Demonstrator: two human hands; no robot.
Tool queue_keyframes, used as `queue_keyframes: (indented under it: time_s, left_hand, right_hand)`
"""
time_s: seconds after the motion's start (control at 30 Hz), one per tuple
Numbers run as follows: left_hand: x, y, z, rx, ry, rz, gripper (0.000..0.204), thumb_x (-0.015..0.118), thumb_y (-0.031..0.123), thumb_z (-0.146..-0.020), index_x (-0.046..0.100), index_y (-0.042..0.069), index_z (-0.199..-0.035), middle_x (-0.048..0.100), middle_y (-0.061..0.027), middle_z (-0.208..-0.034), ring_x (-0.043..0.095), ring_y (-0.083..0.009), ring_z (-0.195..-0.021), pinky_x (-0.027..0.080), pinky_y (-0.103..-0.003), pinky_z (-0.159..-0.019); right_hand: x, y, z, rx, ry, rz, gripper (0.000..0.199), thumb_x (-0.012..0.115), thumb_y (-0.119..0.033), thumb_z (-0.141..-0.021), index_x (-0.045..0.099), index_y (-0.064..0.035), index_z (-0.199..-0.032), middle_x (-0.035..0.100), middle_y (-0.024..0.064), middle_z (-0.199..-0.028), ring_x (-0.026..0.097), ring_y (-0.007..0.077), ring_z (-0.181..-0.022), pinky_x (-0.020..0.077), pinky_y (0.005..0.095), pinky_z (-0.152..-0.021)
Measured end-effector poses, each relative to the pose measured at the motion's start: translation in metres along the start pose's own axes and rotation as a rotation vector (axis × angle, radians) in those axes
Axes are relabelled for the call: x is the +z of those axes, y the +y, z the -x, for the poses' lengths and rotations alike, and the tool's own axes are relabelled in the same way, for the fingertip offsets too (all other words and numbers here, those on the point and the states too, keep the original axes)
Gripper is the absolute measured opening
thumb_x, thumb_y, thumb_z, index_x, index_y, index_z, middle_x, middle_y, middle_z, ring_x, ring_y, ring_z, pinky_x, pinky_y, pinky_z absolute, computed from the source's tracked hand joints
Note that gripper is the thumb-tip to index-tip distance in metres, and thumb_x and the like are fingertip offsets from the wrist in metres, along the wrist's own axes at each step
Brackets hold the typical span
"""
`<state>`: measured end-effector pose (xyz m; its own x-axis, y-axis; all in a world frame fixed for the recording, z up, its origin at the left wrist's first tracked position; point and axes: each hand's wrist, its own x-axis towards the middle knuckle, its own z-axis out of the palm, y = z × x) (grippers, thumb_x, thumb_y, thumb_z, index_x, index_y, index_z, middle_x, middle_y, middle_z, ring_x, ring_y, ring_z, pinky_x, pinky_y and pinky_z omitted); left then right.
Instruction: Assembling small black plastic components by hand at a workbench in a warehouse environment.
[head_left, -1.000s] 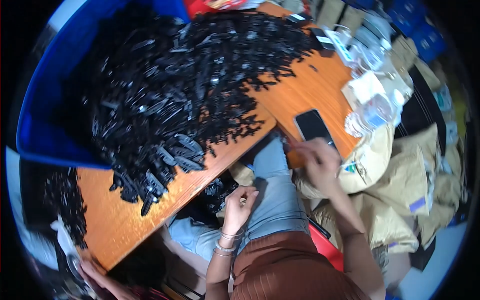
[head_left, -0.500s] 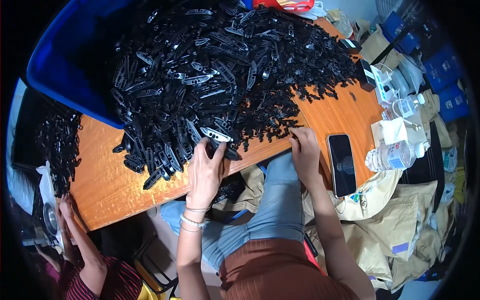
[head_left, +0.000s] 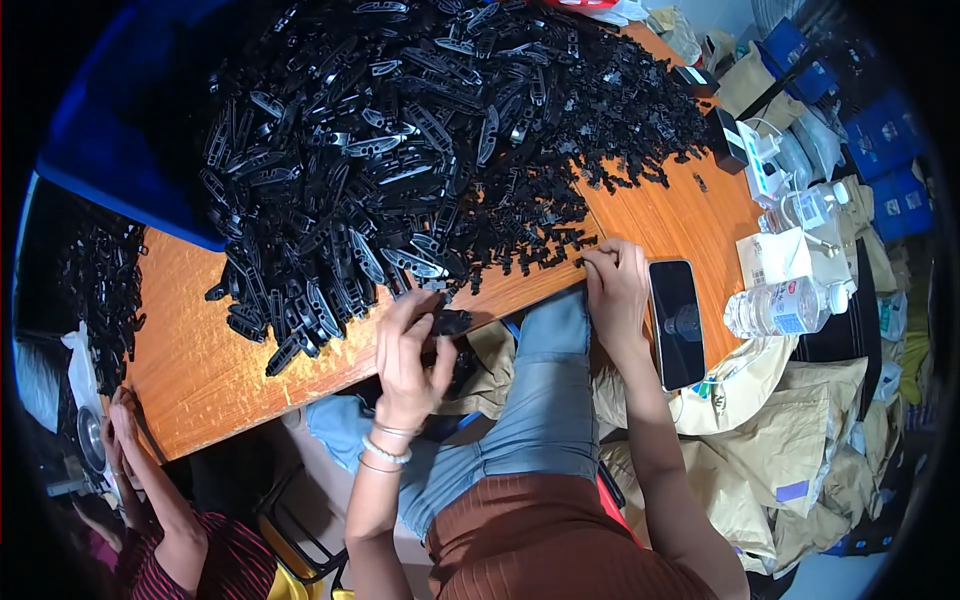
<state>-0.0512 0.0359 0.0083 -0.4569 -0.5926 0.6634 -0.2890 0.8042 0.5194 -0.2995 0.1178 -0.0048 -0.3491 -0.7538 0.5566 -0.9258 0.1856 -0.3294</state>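
Note:
A large heap of glossy black elongated plastic parts (head_left: 380,150) covers the table. My left hand (head_left: 405,365) is over the table's front edge, thumb and fingers apart with nothing gripped. Just beyond its fingers, a dark black part (head_left: 452,322) lies at the edge. A pale-rimmed oval part (head_left: 415,262) rests on the near side of the heap. My right hand (head_left: 618,285) is at the table edge, fingertips pinched together beside scattered small black clips (head_left: 530,225). Whatever may be between those fingertips is too small to make out.
A phone (head_left: 678,325) lies right of my right hand, with water bottles (head_left: 785,308) beyond it. A blue bin (head_left: 120,190) stands at the left. Another person's hands (head_left: 122,425) are at the lower left, near more black parts (head_left: 100,280). Beige bags (head_left: 740,470) fill the right side.
My left hand has let go of the pale-rimmed oval part and drawn back toward me, its fingers spreading. My right hand stays pinched at the table edge. The whole view has shifted slightly.

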Motion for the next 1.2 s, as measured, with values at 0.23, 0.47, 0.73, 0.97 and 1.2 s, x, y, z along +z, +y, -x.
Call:
queue_keyframes:
  time_s: [0.23, 0.47, 0.73, 0.97, 1.2]
  left_hand:
    - [-0.004, 0.024, 0.013, -0.576, -0.093, 0.449, 0.025, 0.064, -0.008, -0.075, 0.058, -0.003, -0.099, 0.059, -0.0065, -0.094, 0.056, -0.0115, -0.086, 0.044, -0.022, -0.077]
    - [-0.021, 0.043, 0.008, -0.706, -0.194, 0.518, 0.024, 0.072, 0.0, -0.072, 0.064, -0.002, -0.095, 0.066, -0.0079, -0.085, 0.064, -0.0151, -0.078, 0.048, -0.024, -0.071]
    - [-0.013, 0.046, 0.024, -1.029, -0.05, 1.126, 0.037, 0.059, -0.008, -0.082, 0.053, -0.004, -0.118, 0.065, -0.0095, -0.101, 0.062, -0.0097, -0.078, 0.051, -0.019, -0.067]
    - [-0.022, 0.046, 0.027, -0.91, -0.183, 0.918, 0.025, 0.069, -0.004, -0.076, 0.063, -0.002, -0.1, 0.065, -0.0108, -0.102, 0.059, -0.0002, -0.072, 0.043, -0.013, -0.053]
    - [-0.024, 0.047, 0.024, -1.023, -0.192, 0.949, 0.022, 0.065, -0.004, -0.079, 0.061, -0.004, -0.101, 0.067, -0.0053, -0.084, 0.064, -0.0073, -0.068, 0.05, -0.015, -0.058]
  right_hand:
    - [-0.016, -0.047, 0.018, 0.126, 0.058, -0.523, 0.01, 0.065, 0.003, -0.075, 0.062, -0.0007, -0.083, 0.06, 0.0106, -0.089, 0.057, 0.0259, -0.077, 0.0449, 0.0329, -0.069]
    - [-0.031, -0.107, 0.012, -0.182, -0.192, -0.801, 0.023, 0.066, 0.01, -0.069, 0.066, -0.0019, -0.088, 0.063, 0.0081, -0.083, 0.059, 0.0224, -0.075, 0.0479, 0.0274, -0.064]
    - [-0.033, -0.113, 0.023, 0.047, -0.241, -0.941, 0.019, 0.066, 0.008, -0.07, 0.066, 0.0009, -0.087, 0.064, 0.0111, -0.087, 0.063, 0.0203, -0.076, 0.0493, 0.0263, -0.067]
    - [-0.035, -0.102, 0.025, -0.235, -0.217, -0.689, 0.025, 0.067, 0.007, -0.068, 0.066, -0.0025, -0.092, 0.063, 0.0088, -0.088, 0.058, 0.0239, -0.078, 0.0477, 0.0309, -0.068]
    - [-0.032, -0.096, 0.03, -0.36, -0.248, -0.663, 0.034, 0.065, 0.006, -0.068, 0.064, -0.0063, -0.1, 0.062, 0.0075, -0.095, 0.056, 0.0259, -0.083, 0.0469, 0.0319, -0.069]
